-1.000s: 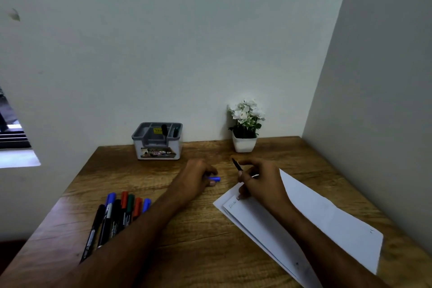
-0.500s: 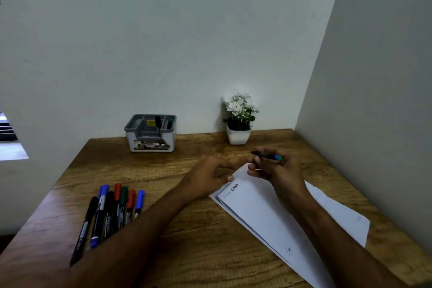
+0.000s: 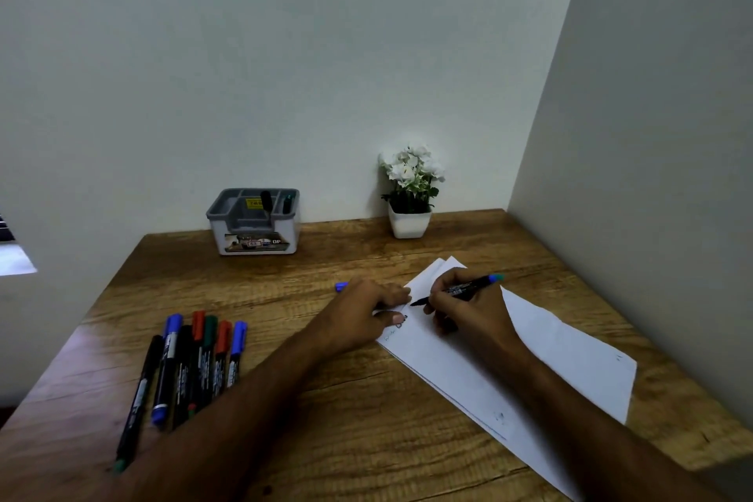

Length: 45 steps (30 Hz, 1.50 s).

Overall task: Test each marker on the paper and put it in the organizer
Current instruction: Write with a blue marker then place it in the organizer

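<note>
Markers (image 3: 191, 363): seven lie side by side on the bench (image 3: 326, 420), two stand in the organizer (image 3: 254, 221). The right hand (image 3: 468, 310) grips another, tip over the paper (image 3: 529, 350). The left hand (image 3: 362, 314) pins the paper's edge, curled over a blue cap (image 3: 341, 286).

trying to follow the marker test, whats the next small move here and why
Probably bring the cap in the left hand onto the uncapped marker that the right hand holds tip-up off the paper; scribbles already show there, so the organizer comes next.
</note>
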Motion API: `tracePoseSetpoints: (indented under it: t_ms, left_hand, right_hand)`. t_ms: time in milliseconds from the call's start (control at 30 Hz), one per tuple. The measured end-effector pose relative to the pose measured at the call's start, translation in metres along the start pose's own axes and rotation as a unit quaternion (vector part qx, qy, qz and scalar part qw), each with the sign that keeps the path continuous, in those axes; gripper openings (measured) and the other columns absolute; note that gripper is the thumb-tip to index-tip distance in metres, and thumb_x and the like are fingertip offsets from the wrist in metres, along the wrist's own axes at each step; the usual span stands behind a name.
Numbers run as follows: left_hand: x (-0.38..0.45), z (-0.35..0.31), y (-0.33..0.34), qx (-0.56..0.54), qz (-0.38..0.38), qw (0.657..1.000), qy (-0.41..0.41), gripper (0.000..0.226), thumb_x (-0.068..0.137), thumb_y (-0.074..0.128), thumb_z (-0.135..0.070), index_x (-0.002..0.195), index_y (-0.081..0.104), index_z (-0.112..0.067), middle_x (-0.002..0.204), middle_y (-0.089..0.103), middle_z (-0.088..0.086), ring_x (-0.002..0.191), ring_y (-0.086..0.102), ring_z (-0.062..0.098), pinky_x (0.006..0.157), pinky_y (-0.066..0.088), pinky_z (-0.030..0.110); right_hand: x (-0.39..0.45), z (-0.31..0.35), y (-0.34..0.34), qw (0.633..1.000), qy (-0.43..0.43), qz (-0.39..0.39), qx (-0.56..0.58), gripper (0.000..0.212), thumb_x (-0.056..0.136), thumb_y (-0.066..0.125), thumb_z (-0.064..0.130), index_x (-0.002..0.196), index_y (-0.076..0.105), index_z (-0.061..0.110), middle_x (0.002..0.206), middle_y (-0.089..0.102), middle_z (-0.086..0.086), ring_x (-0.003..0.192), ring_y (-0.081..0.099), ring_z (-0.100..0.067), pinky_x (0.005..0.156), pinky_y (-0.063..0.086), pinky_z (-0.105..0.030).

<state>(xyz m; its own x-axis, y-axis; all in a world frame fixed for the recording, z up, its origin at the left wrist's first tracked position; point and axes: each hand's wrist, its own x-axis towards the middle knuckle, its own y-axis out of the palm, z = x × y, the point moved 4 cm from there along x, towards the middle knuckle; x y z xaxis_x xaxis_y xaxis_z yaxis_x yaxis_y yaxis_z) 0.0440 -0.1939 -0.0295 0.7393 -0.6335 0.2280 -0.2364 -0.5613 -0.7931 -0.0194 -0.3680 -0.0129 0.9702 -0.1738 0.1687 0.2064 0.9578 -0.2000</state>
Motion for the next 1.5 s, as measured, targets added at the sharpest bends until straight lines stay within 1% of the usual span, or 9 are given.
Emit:
tracePoseSetpoints:
  t_ms: [133, 233, 333, 433, 800, 967, 1133, 1367, 1500]
  left_hand:
    - [0.000, 0.001, 0.004, 0.020, 0.002, 1.000, 0.004, 0.043, 0.091, 0.066, -0.019, 0.133, 0.059, -0.023, 0.142, 0.052, -0.008, 0.135, 0.042, 0.002, 0.116, 0.032, 0.026]
    - [-0.001, 0.002, 0.007, 0.019, -0.001, 1.000, 0.009, 0.041, 0.091, 0.065, -0.016, 0.132, 0.059, -0.022, 0.142, 0.053, -0.009, 0.136, 0.041, 0.002, 0.117, 0.032, 0.031]
    - [-0.001, 0.003, 0.008, 0.022, -0.006, 1.000, 0.013, 0.042, 0.092, 0.064, -0.016, 0.132, 0.059, -0.023, 0.142, 0.052, -0.010, 0.136, 0.040, 0.001, 0.117, 0.031, 0.030]
    - [-0.001, 0.003, 0.008, 0.027, -0.007, 0.999, 0.016, 0.042, 0.092, 0.063, -0.016, 0.133, 0.058, -0.022, 0.142, 0.051, -0.010, 0.136, 0.039, 0.000, 0.118, 0.029, 0.028]
    - [0.000, 0.004, 0.008, 0.025, -0.004, 1.000, 0.014, 0.042, 0.092, 0.063, -0.015, 0.133, 0.058, -0.021, 0.142, 0.051, -0.009, 0.136, 0.039, -0.001, 0.117, 0.029, 0.026]
    - [0.000, 0.003, 0.008, 0.033, 0.001, 0.999, 0.013, 0.042, 0.092, 0.062, -0.015, 0.134, 0.057, -0.020, 0.143, 0.050, -0.009, 0.136, 0.039, 0.000, 0.118, 0.029, 0.026]
    - [0.000, 0.003, 0.008, 0.031, 0.001, 0.999, 0.012, 0.042, 0.092, 0.062, -0.015, 0.134, 0.057, -0.020, 0.143, 0.050, -0.009, 0.137, 0.038, 0.000, 0.118, 0.029, 0.028]
    - [0.000, 0.003, 0.007, 0.030, -0.006, 0.999, 0.015, 0.042, 0.092, 0.062, -0.012, 0.133, 0.058, -0.020, 0.143, 0.051, -0.009, 0.136, 0.039, -0.001, 0.117, 0.028, 0.024]
    - [0.000, 0.003, 0.008, 0.030, -0.004, 0.999, 0.016, 0.041, 0.092, 0.063, -0.014, 0.132, 0.059, -0.020, 0.142, 0.052, -0.009, 0.135, 0.040, -0.001, 0.118, 0.029, 0.026]
  right_hand:
    - [0.002, 0.001, 0.003, 0.999, -0.022, 0.006, -0.048, 0.017, 0.086, 0.067, -0.004, 0.090, 0.077, 0.009, 0.075, 0.075, -0.015, 0.067, 0.071, -0.029, 0.063, 0.060, -0.035]
    - [0.004, 0.001, 0.007, 0.995, -0.048, 0.000, -0.088, 0.012, 0.082, 0.072, -0.002, 0.083, 0.078, 0.008, 0.072, 0.076, -0.004, 0.067, 0.072, -0.011, 0.065, 0.059, -0.023]
    - [0.004, -0.001, 0.007, 0.993, -0.047, -0.008, -0.111, 0.012, 0.081, 0.074, 0.000, 0.082, 0.078, 0.012, 0.074, 0.076, 0.004, 0.073, 0.072, -0.004, 0.067, 0.056, -0.017]
    - [0.003, -0.002, 0.006, 0.992, -0.043, -0.007, -0.122, 0.012, 0.082, 0.076, 0.004, 0.084, 0.076, 0.016, 0.075, 0.075, 0.005, 0.074, 0.072, -0.004, 0.067, 0.058, -0.018]
    - [0.006, -0.007, 0.010, 0.988, -0.030, 0.001, -0.154, 0.007, 0.084, 0.076, 0.012, 0.091, 0.077, 0.012, 0.082, 0.075, 0.005, 0.077, 0.070, -0.001, 0.067, 0.055, -0.016]
    - [0.006, -0.002, 0.011, 0.985, -0.044, 0.004, -0.166, 0.006, 0.084, 0.073, 0.006, 0.082, 0.076, 0.011, 0.074, 0.072, 0.008, 0.075, 0.068, 0.004, 0.064, 0.052, -0.010]
    - [0.006, -0.002, 0.010, 0.984, -0.045, 0.008, -0.170, 0.006, 0.086, 0.072, 0.008, 0.089, 0.077, 0.012, 0.080, 0.073, 0.008, 0.081, 0.068, 0.005, 0.068, 0.053, -0.010]
    - [0.006, -0.001, 0.010, 0.985, -0.053, -0.001, -0.166, 0.006, 0.084, 0.072, 0.004, 0.082, 0.076, 0.008, 0.075, 0.073, 0.003, 0.075, 0.067, 0.004, 0.067, 0.055, -0.013]
    - [0.008, -0.002, 0.009, 0.984, -0.049, -0.006, -0.171, 0.008, 0.085, 0.072, 0.007, 0.083, 0.076, 0.015, 0.077, 0.072, 0.010, 0.080, 0.067, 0.006, 0.068, 0.053, -0.009]
